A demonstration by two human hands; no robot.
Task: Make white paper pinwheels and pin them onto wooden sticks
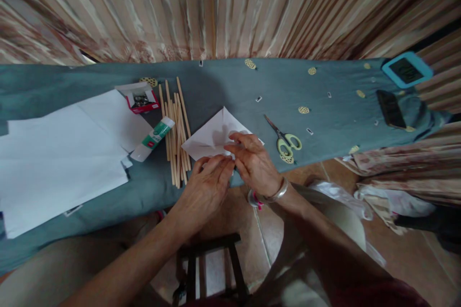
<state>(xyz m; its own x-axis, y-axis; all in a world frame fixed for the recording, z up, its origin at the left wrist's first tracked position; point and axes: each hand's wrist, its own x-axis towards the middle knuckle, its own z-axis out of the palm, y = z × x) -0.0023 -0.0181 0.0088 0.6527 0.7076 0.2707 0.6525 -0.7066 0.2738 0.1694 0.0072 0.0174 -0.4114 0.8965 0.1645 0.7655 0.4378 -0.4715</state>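
A square of white paper (216, 129) lies on the cloth with one corner pointing away from me and creases running towards its middle. My left hand (212, 180) grips the near edge of this paper, its fingers pressed together. Close beside it, my right hand (257, 160) pinches the paper near the same edge, with a bracelet on the wrist. The near corner is hidden beneath my fingers. To the right are scissors (283, 139) with pale green handles, their blades slightly apart. Several wooden sticks (176, 139) lie bunched left of the paper.
A green-and-white tube (153, 139) rests across white sheets (61, 153) and against the sticks. Behind it stands an open red box (142, 100) of small dark metal pieces. A blue-framed tablet (406, 69) and a black phone (391, 109) lie at the far right. Curtains (230, 9) hang behind.
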